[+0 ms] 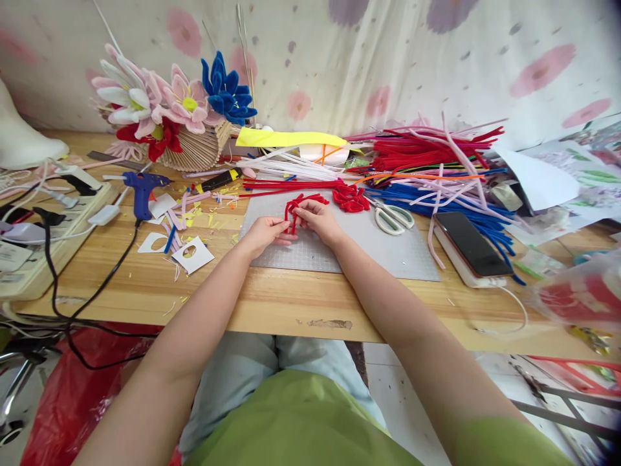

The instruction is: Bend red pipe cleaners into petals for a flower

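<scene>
The person wears a light green top with short sleeves; one green sleeve edge shows at the right upper arm. Below the top are pale blue-grey trousers over the lap. Both forearms are bare down to the left hand (264,234) and right hand (317,219), with no rings, watch or bracelets visible.

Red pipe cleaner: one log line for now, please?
left hand: holds red pipe cleaner | right hand: bends it | mat: underneath
</scene>
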Demonstrator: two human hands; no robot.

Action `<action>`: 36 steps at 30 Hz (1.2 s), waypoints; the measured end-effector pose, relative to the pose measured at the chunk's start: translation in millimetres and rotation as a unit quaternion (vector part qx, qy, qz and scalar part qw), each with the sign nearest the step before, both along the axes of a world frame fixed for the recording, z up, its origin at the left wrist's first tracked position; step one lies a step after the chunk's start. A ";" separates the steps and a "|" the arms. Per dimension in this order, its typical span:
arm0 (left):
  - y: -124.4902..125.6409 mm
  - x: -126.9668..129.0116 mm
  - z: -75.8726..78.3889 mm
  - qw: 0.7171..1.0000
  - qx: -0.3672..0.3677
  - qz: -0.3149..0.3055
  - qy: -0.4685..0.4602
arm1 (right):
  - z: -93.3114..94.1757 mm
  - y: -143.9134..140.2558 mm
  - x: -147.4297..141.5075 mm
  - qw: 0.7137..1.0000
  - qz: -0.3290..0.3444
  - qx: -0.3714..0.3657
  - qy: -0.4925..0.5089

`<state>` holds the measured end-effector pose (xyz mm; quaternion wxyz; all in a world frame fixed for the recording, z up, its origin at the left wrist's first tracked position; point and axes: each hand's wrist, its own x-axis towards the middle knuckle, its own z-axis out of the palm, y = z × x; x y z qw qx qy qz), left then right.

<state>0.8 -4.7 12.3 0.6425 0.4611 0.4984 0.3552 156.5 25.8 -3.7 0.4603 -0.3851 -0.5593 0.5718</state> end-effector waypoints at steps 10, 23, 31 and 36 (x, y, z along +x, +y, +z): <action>0.6 -3.1 0.9 1.000 -0.023 -0.019 -0.001 | -0.7 -0.3 -0.2 1.000 0.025 0.002 0.004; 5.2 -7.3 -6.2 0.998 -0.017 -0.056 0.014 | -0.6 -0.9 -1.1 0.999 0.042 -0.006 0.003; 2.2 -4.2 -1.7 0.999 -0.021 -0.032 0.016 | -0.6 -0.4 0.5 0.997 0.059 -0.037 0.030; 2.0 -2.3 0.6 0.997 -0.026 -0.039 -0.056 | 1.5 0.5 5.5 0.989 0.076 -0.063 0.114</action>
